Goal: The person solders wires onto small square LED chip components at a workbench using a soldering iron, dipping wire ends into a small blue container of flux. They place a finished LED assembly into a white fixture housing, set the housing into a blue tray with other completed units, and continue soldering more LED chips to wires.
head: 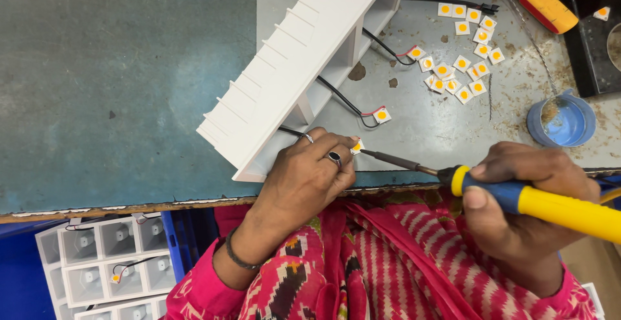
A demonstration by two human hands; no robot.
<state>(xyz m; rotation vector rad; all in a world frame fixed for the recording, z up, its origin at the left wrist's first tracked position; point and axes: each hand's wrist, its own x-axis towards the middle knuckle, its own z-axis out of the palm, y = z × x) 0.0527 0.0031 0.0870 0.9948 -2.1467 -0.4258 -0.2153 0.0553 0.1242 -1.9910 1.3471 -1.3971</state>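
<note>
— What did the hands have when you looked down?

— My right hand (527,213) was wrapped tight around the yellow-and-blue handle of a soldering iron (517,194), thumb pressed on the blue grip. Its dark tip reached left to a small white LED chip (357,145) with an orange centre.

— And the left?

— My left hand (310,178) lay on the grey bench (420,126), fingers curled narrow, pinning that chip at the fingertips. It sat right at the near edge of the bench, just beside the open end of a long white finned housing (304,61) that ran diagonally away from me.

— Anything wired up?

— Black leads with red ends ran out from under the housing; one ended at another chip (381,115) a little beyond my fingers.

— What else was around?

— A scatter of loose chips (462,68) lay farther back on the bench, well apart from my hands. A round blue tin (561,123) stood to the right. Below the bench on my left sat a tray of white square housings (107,262).
</note>
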